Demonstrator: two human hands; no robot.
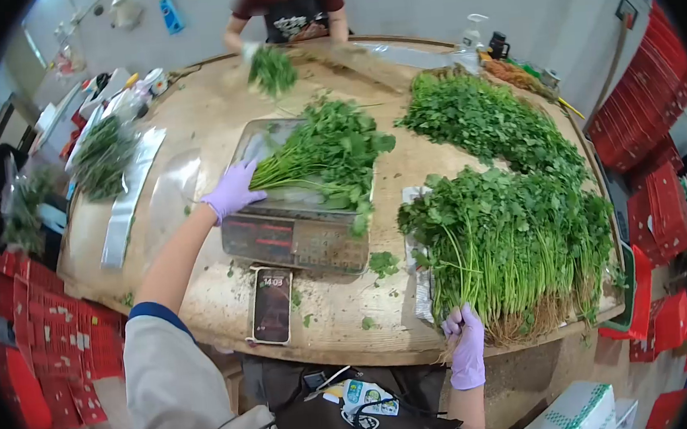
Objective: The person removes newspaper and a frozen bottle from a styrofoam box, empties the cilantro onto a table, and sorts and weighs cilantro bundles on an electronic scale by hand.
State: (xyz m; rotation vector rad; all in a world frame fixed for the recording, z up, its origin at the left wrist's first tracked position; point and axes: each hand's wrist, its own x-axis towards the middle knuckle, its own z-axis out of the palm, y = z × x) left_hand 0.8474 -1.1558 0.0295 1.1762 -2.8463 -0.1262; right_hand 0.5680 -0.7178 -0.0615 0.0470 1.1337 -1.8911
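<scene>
- Your left hand (233, 191) is at the stem ends of the bunch of greens (322, 147), thumb and fingers part spread around them; how firmly it grips, you can't tell from here.
- That bunch lies on its side across the scale (297, 238), stems toward your left hand, leaves trailing past the right edge and over the front corner.
- Steady it by the stems rather than the leaves, which look tender; gathering in the overhanging sprigs would keep them off the keypad.
- Your right hand (465, 342) has its fingers curled in, seemingly pinching a few stems by the root end at the near left corner of the front pile (515, 241).
- Keep that pinch low and light, and draw along the stems, since the leafy tops lie thick together and could tangle or snap.
- Mind the phone (272, 305), flat on the table (345, 335) between your arms, just in front of the scale.
- A loose sprig (382, 264) lies beside the scale's near right corner.
</scene>
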